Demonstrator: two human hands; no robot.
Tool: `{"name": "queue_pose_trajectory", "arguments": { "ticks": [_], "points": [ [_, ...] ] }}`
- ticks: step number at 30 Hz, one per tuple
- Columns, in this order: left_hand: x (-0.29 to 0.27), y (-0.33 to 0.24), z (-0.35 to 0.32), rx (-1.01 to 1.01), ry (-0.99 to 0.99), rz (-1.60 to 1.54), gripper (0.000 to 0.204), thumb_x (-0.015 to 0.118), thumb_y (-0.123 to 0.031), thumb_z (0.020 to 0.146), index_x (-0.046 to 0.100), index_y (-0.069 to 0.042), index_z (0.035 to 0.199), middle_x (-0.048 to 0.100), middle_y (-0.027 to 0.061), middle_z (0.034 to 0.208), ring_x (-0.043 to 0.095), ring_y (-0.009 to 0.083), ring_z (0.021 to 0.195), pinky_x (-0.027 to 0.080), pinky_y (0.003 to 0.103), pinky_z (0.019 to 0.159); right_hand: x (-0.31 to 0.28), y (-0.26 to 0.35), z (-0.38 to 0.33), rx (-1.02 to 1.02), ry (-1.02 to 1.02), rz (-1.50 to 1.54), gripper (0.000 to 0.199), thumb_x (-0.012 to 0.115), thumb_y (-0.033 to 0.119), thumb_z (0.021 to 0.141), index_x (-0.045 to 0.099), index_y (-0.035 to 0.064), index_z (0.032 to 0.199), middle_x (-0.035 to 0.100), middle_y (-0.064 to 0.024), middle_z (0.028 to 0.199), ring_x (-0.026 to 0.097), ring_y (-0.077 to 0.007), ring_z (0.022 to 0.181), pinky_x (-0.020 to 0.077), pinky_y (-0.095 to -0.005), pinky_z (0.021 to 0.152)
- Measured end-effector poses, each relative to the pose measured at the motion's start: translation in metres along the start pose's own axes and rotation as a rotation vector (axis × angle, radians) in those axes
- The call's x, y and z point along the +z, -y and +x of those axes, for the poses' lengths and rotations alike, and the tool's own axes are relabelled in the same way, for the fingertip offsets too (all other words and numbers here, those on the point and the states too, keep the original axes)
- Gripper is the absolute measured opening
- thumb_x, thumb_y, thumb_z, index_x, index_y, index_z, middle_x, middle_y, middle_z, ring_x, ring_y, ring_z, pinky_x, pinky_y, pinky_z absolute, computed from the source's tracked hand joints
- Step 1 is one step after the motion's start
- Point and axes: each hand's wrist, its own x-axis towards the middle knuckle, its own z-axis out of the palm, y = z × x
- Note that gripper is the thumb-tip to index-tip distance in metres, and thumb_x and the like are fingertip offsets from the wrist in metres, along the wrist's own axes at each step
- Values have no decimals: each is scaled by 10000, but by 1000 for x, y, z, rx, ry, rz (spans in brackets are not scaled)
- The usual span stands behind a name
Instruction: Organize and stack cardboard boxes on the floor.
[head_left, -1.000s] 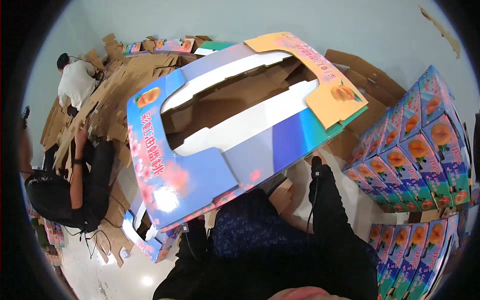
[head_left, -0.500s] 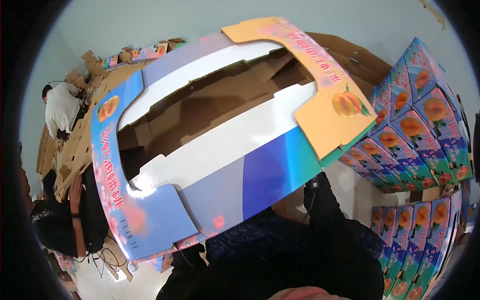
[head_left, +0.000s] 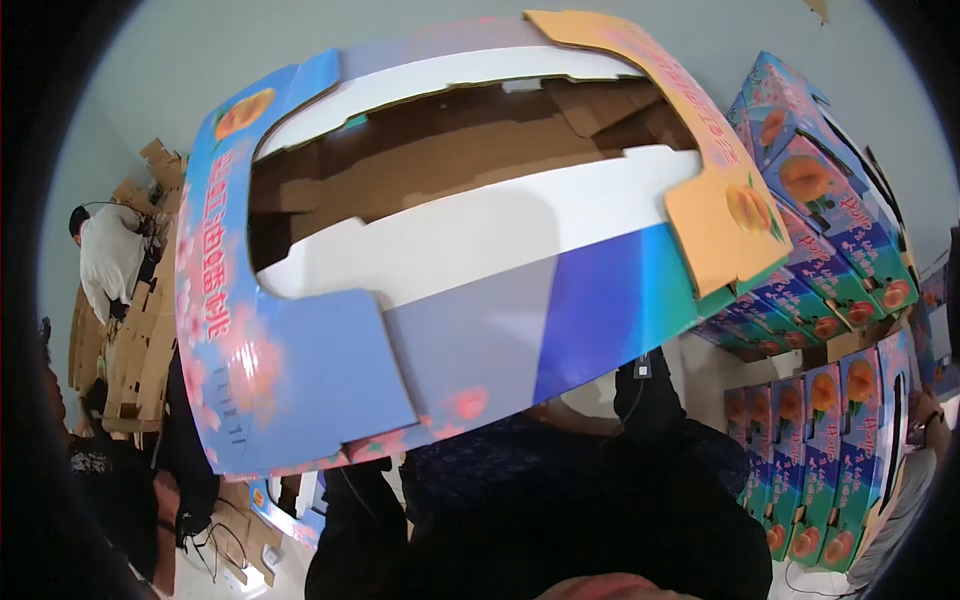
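Observation:
A large cardboard fruit carton (head_left: pixel 470 300) fills the middle of the head view, raised in front of my body. It is printed in blue, purple, green and orange with fruit pictures. White flaps frame a wide opening in its top, and its brown inside shows no contents. My left sleeve (head_left: pixel 355 520) reaches up to the carton's near edge at the left. At the right, my other dark sleeve (head_left: pixel 645 390) meets the same edge, with a small tagged device on it. Both hands are hidden behind the carton, so their fingers do not show.
Stacked matching cartons (head_left: pixel 830 230) stand at the right, with another row (head_left: pixel 810 450) nearer. A person's hand (head_left: pixel 925 410) touches that row. At far left, a person in white (head_left: pixel 110 255) bends by flattened cardboard (head_left: pixel 140 350); a dark-clothed person (head_left: pixel 110 500) is closer. Cables lie lower left.
The carton has turned more level and shifted upward and right in the picture. Its opening looks narrower. The stacks at the right appear slightly further left, and a person's hand now shows beside them.

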Motion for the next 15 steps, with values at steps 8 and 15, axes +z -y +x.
{"name": "queue_pose_trajectory", "arguments": {
  "ticks": [8,15],
  "points": [
    [53,-1,52,20,128,-22,393,546,-194,884,483,-46,1242,562,98,1162,548,236,1061,451,371,921,-29,25,-2,-128,-70,89,495,618,202,848,444,58,1288,487,-82,1277,467,-251,1131,391,-379,952],
    [110,17,109,12,266,-82,384,543,-206,890,483,-49,1236,562,98,1156,549,238,1058,454,375,919,-68,24,-23,-244,-113,-300,493,603,130,828,435,28,1280,486,-112,1269,459,-275,1146,381,-393,965]
  ]
}}
